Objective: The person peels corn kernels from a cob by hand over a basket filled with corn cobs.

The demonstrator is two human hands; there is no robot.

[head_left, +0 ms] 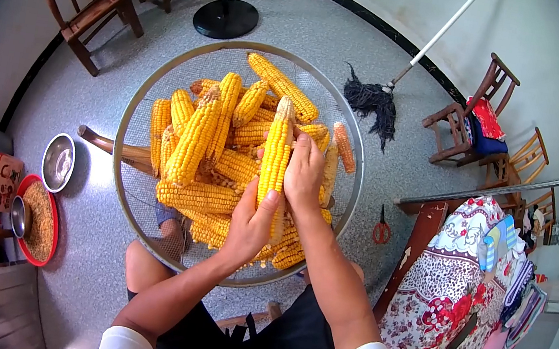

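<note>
An ear of corn point(276, 152) with yellow kernels and a pale tip stands out lengthwise between my two hands, above the pile. My left hand point(252, 224) is closed around its lower end, thumb along the kernels. Against its right side my right hand point(304, 177) is closed too, with some fingers hidden behind the ear. Beneath them, a round wire-mesh sieve point(145, 93) with a metal rim holds a heap of yellow corn ears point(195, 136). A stripped orange cob point(344, 147) lies near the right rim.
On the floor at left are a metal bowl point(58, 162) and a red basin point(51, 241) of grain. Red-handled scissors point(381, 231) lie right of the sieve. A mop point(374, 106), wooden chairs point(91, 9) and a flower-patterned bed point(430, 305) surround me.
</note>
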